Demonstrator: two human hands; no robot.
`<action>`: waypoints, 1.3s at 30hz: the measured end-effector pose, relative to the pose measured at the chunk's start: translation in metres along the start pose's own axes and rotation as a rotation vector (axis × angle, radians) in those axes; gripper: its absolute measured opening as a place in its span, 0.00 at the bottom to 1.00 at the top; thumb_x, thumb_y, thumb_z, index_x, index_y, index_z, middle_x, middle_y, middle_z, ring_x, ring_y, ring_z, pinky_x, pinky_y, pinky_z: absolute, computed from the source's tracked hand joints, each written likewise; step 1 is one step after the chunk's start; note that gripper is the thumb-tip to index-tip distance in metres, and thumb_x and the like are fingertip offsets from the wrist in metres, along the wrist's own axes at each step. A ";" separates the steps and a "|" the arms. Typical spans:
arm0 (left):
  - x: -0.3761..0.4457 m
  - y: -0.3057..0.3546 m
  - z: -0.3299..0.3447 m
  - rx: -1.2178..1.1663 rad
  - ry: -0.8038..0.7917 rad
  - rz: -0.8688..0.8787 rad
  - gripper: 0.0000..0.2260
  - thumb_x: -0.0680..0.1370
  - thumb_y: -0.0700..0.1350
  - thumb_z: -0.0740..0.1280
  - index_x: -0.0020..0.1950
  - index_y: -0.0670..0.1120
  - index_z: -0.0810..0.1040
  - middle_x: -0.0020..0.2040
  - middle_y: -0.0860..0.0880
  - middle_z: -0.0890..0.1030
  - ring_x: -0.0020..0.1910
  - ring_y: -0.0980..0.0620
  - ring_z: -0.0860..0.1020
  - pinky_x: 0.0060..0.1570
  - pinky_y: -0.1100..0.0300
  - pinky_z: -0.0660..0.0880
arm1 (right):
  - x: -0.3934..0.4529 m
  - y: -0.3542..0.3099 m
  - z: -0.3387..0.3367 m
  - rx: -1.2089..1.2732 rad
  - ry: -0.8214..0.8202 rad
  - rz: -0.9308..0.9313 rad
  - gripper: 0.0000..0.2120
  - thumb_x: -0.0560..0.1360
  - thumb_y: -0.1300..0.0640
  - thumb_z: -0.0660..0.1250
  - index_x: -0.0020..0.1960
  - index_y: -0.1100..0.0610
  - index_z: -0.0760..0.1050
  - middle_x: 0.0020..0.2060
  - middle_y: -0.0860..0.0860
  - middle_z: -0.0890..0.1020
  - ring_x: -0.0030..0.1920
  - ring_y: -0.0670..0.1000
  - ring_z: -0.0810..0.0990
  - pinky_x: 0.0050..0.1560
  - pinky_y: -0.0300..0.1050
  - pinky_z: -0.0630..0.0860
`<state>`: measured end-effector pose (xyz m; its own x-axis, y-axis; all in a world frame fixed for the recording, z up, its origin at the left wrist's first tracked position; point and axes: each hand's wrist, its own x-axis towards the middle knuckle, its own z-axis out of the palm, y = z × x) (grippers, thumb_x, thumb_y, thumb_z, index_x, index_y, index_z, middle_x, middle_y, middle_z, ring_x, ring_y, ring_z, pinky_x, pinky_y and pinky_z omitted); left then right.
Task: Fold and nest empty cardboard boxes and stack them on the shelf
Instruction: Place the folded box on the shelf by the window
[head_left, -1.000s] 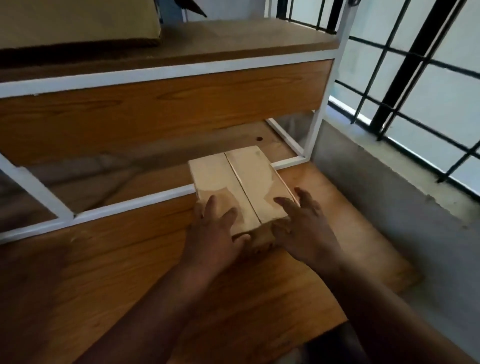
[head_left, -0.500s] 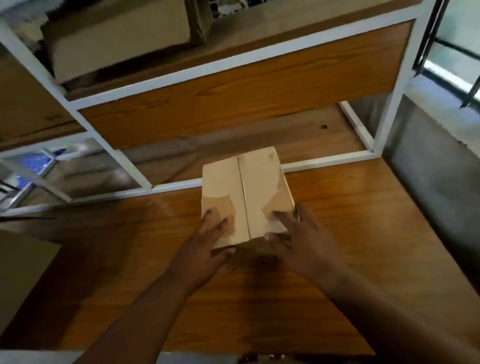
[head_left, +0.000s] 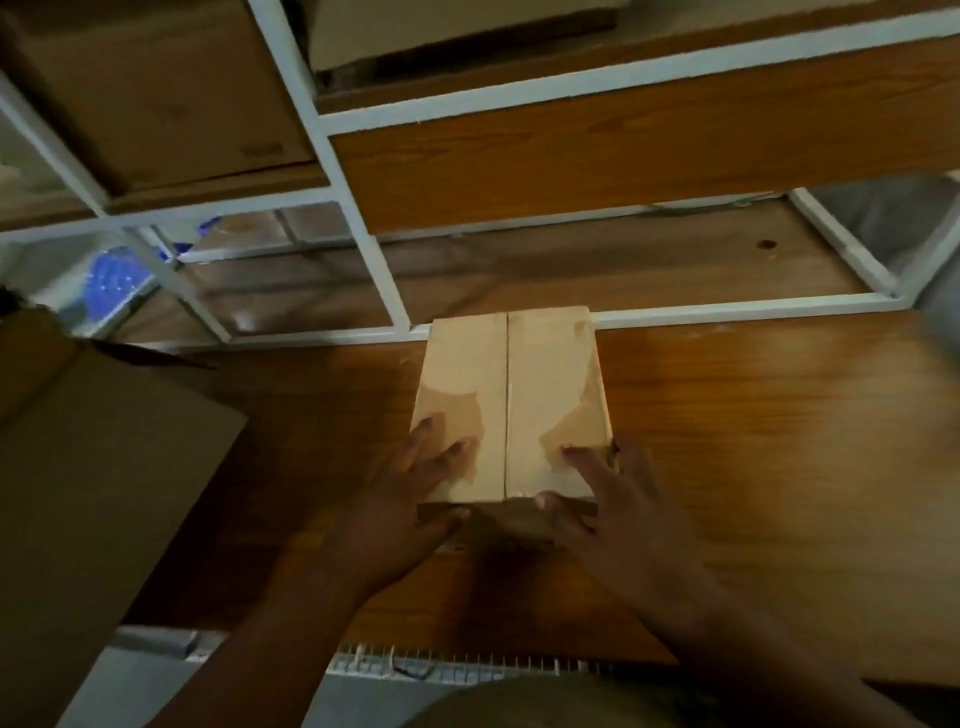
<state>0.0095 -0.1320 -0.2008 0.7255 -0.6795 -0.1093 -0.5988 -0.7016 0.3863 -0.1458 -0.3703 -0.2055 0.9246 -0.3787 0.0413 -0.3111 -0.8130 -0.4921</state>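
A small tan cardboard box (head_left: 511, 384) with a centre seam between its closed flaps sits on the wooden board (head_left: 753, 441) in front of the white-framed shelf (head_left: 384, 291). My left hand (head_left: 410, 499) holds its near left corner, fingers flat on top and thumb on the front face. My right hand (head_left: 608, 504) holds the near right corner the same way, thumb at the front edge.
A large brown cardboard box (head_left: 83, 467) stands at the left edge. More cardboard boxes (head_left: 156, 88) sit on the upper shelves. A blue object (head_left: 111, 280) shows through the shelf frame at left. A wooden panel (head_left: 623, 161) fronts the shelf above.
The view has swung left and down, bringing the large box at the left into sight. Both hands stay at the small box's near corners, thumbs now on its front face.
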 end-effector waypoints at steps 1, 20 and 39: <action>-0.007 -0.021 -0.004 0.000 0.006 0.021 0.36 0.82 0.64 0.68 0.82 0.75 0.50 0.84 0.69 0.35 0.86 0.54 0.44 0.82 0.46 0.59 | -0.003 -0.019 0.012 0.005 0.002 0.023 0.30 0.79 0.25 0.56 0.78 0.34 0.59 0.80 0.50 0.59 0.80 0.57 0.64 0.68 0.55 0.80; -0.002 -0.131 -0.046 0.221 0.085 0.312 0.29 0.84 0.60 0.59 0.85 0.66 0.57 0.88 0.53 0.46 0.87 0.42 0.45 0.81 0.39 0.57 | -0.039 -0.150 0.057 -0.352 0.105 0.123 0.26 0.82 0.31 0.54 0.69 0.43 0.77 0.73 0.54 0.71 0.75 0.60 0.66 0.74 0.66 0.66; -0.073 0.014 0.029 0.160 0.480 0.396 0.18 0.79 0.49 0.76 0.65 0.44 0.80 0.59 0.45 0.84 0.58 0.46 0.81 0.60 0.47 0.81 | -0.039 -0.016 -0.021 -0.223 -0.321 -0.257 0.41 0.76 0.18 0.40 0.81 0.32 0.64 0.84 0.36 0.58 0.86 0.42 0.48 0.87 0.58 0.49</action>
<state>-0.0617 -0.0982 -0.2146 0.4877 -0.7482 0.4499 -0.8690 -0.4655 0.1679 -0.1816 -0.3516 -0.1804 0.9882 -0.0248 -0.1510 -0.0698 -0.9512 -0.3006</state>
